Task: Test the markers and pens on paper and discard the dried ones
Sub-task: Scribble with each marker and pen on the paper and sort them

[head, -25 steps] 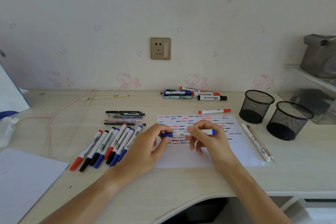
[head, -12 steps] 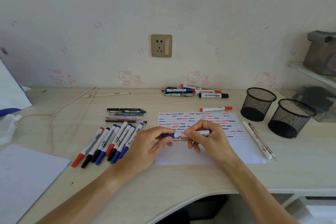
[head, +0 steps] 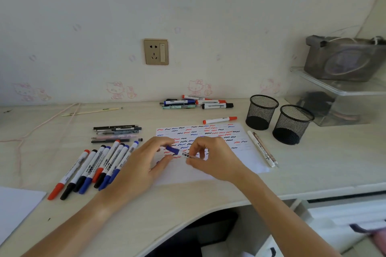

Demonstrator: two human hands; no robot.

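Observation:
A white marker with a blue cap (head: 177,151) hovers tilted over the test paper (head: 246,158), which is covered in red, blue and black squiggles. My right hand (head: 215,158) pinches its barrel, and the cap end points up-left. My left hand (head: 144,167) sits at that end with the index finger just over the cap and the thumb apart below it. A row of several red, black and blue markers (head: 98,167) lies left of the paper, with several thin pens (head: 117,133) behind it.
Two black mesh cups (head: 262,111) (head: 292,124) stand right of the paper, with two pens (head: 263,149) lying beside them. A lone red marker (head: 219,120) and a pile of markers (head: 196,103) lie behind it. A white sheet (head: 16,208) is at the front left. A pink cord (head: 41,125) trails far left.
The marker went from level to tilted, cap end up-left. My left thumb and finger, which pinched the blue cap, have spread apart around it. My right hand still holds the barrel.

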